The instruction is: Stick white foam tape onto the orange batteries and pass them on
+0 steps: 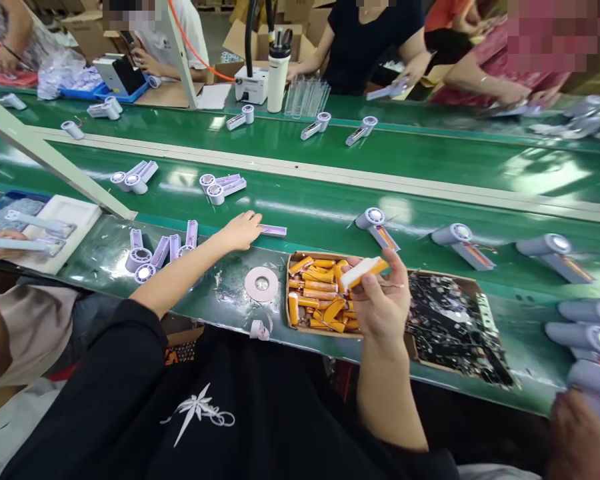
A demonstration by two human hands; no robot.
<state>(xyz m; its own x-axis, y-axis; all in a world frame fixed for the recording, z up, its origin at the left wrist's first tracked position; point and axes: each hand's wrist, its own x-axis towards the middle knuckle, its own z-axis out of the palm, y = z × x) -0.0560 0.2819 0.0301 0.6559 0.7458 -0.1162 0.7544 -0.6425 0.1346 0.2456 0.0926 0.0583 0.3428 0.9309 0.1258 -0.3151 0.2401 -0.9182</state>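
Observation:
My left hand (243,231) reaches over the near edge of the green conveyor, its fingers closed around a lavender plastic housing. Only the open trough-shaped handle of that housing (275,231) shows past the fingers; its round end is hidden. Between thumb and fingers, my right hand (383,300) pinches an orange-wrapped battery (379,265) with a white strip along one face and thin wires trailing. Just below it is a cardboard box of similar orange batteries (320,293). A roll of pale tape (261,285) lies between my arms, and a loose curl of tape (261,329) sits at the bench edge.
Several lavender housings (150,257) rest left of my left forearm, and more stand along the belt (300,207). Right of the batteries is a box of black wired parts (450,320). Co-workers' hands work at both sides and across the line. A slanted post (55,157) rises at left.

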